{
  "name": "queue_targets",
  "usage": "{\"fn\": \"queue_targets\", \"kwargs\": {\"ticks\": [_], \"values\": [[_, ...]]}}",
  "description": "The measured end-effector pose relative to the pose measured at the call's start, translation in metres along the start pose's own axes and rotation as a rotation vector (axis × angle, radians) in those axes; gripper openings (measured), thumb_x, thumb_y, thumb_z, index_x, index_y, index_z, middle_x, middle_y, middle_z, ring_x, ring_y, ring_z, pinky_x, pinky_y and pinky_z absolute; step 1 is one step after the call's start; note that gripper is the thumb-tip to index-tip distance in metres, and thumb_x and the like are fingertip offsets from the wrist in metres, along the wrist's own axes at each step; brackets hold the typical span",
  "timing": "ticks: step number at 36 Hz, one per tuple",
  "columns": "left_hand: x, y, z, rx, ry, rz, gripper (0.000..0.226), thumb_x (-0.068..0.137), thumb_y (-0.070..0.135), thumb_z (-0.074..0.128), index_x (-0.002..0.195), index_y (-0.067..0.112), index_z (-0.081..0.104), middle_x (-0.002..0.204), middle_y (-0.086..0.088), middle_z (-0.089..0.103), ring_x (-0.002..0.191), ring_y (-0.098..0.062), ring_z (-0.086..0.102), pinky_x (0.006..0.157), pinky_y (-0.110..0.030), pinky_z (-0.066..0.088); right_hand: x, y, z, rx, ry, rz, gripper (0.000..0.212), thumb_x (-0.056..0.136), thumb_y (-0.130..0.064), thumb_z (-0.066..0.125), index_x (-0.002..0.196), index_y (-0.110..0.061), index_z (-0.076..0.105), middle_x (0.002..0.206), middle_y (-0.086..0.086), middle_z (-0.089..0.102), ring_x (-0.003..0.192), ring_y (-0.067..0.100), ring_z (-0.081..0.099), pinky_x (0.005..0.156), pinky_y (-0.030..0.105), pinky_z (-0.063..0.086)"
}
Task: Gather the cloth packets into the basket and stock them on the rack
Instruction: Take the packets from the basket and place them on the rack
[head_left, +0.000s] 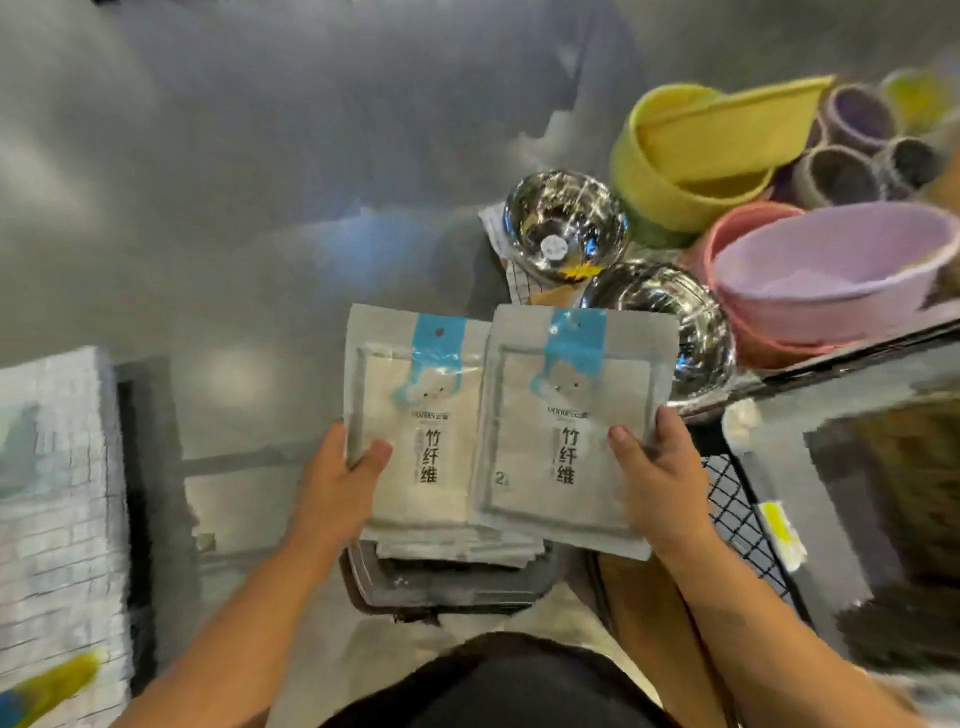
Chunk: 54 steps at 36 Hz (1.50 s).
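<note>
Head view, the only one here. Two cloth packets are held up side by side. The left packet (415, 415) is gripped at its left edge by the left hand (337, 478), thumb pressed on the front. The right packet (571, 431) is gripped at its right edge by the right hand (660, 478), thumb on the front too. The left packet's right edge is overlapped a bit by the right packet.

Just under both, more packets (452, 548) are seen stacked in a dark grey basket (447, 590), close to the person's body.

Over on the right, two shiny steel bowls (566, 223) are parked on a shelf (857, 340) near its front edge. Behind them a yellow tub (701, 150) and a purple tub (831, 265) are stacked among others. Black wire mesh (737, 504) is seen below the shelf, pretty blurry.
</note>
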<state>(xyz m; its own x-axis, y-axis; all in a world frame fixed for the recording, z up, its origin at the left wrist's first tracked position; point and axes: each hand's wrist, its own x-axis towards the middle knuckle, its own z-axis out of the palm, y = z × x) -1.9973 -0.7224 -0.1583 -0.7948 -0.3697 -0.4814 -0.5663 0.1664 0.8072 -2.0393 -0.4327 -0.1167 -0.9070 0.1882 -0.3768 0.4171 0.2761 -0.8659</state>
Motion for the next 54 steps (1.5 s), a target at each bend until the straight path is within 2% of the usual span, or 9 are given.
{"fn": "queue_targets", "kwargs": {"ticks": [3,9,16,18,27,37,43,48,54], "values": [[-0.010,0.039,-0.018,-0.060,-0.047,0.087,0.021,0.097,0.019,0.062,0.115,0.030,0.058,0.099,0.014,0.070,0.089,0.000,0.066,0.068,-0.017,0.050,-0.019,-0.034,-0.016,0.044,0.038,-0.060,0.019,0.097,-0.011,0.064,0.105,-0.027,0.060,0.103,0.002,0.074,0.091,0.023,0.074,0.074,0.045,0.061],[-0.022,0.118,-0.027,-0.083,-0.197,0.222,0.022,0.096,0.016,0.063,0.116,0.025,0.063,0.100,0.004,0.076,0.091,-0.019,0.073,0.082,-0.048,0.059,-0.064,-0.081,-0.058,0.129,0.220,-0.192,0.024,0.094,-0.011,0.066,0.108,-0.030,0.062,0.099,-0.011,0.074,0.088,0.013,0.073,0.065,0.028,0.060],[-0.057,0.199,0.026,-0.145,-0.403,0.381,0.021,0.091,0.013,0.071,0.103,0.029,0.066,0.096,-0.002,0.076,0.081,-0.011,0.073,0.071,-0.033,0.060,-0.110,-0.094,-0.126,0.265,0.521,-0.145,0.023,0.088,-0.033,0.075,0.105,-0.041,0.063,0.101,-0.014,0.073,0.089,0.010,0.072,0.081,0.047,0.059],[-0.075,0.222,0.049,-0.201,-0.502,0.396,0.025,0.085,0.020,0.073,0.108,0.022,0.064,0.095,-0.006,0.077,0.080,-0.012,0.074,0.062,-0.026,0.059,-0.121,-0.097,-0.152,0.334,0.571,-0.159,0.022,0.089,-0.025,0.074,0.107,-0.033,0.064,0.099,-0.010,0.075,0.087,0.015,0.074,0.078,0.049,0.061],[-0.140,0.302,0.181,-0.195,-0.738,0.557,0.041,0.078,0.039,0.079,0.111,0.021,0.063,0.102,-0.004,0.077,0.094,-0.025,0.074,0.089,-0.056,0.055,-0.147,-0.084,-0.292,0.365,0.789,-0.296,0.022,0.092,-0.019,0.072,0.112,-0.026,0.067,0.104,0.001,0.077,0.091,0.027,0.075,0.080,0.055,0.060],[-0.211,0.378,0.353,-0.229,-0.993,0.611,0.036,0.083,0.018,0.067,0.118,0.017,0.058,0.105,-0.009,0.075,0.093,-0.029,0.073,0.071,-0.043,0.062,-0.123,-0.054,-0.439,0.468,0.921,-0.403,0.022,0.091,-0.013,0.071,0.111,-0.021,0.066,0.105,0.005,0.077,0.093,0.030,0.075,0.080,0.049,0.060],[-0.231,0.402,0.452,-0.208,-1.016,0.626,0.037,0.088,0.036,0.066,0.120,0.017,0.061,0.111,-0.013,0.073,0.104,-0.037,0.069,0.091,-0.058,0.054,-0.087,-0.032,-0.509,0.487,0.950,-0.402,0.024,0.092,-0.010,0.069,0.114,-0.017,0.064,0.106,0.008,0.076,0.095,0.031,0.074,0.081,0.050,0.060],[-0.239,0.409,0.523,-0.135,-1.040,0.653,0.031,0.095,0.038,0.048,0.112,0.016,0.061,0.098,-0.007,0.073,0.089,-0.026,0.069,0.083,-0.048,0.057,-0.044,-0.011,-0.543,0.533,0.939,-0.348,0.024,0.094,-0.013,0.067,0.109,-0.029,0.058,0.097,-0.004,0.076,0.085,0.015,0.075,0.065,0.031,0.059],[-0.238,0.396,0.595,-0.039,-0.962,0.644,0.023,0.102,0.019,0.045,0.084,0.023,0.060,0.065,0.027,0.068,0.064,0.011,0.063,0.071,-0.018,0.053,0.013,0.041,-0.568,0.590,0.980,-0.213,0.033,0.093,-0.021,0.071,0.101,-0.048,0.054,0.111,0.005,0.074,0.099,0.026,0.073,0.084,0.054,0.059]]}}
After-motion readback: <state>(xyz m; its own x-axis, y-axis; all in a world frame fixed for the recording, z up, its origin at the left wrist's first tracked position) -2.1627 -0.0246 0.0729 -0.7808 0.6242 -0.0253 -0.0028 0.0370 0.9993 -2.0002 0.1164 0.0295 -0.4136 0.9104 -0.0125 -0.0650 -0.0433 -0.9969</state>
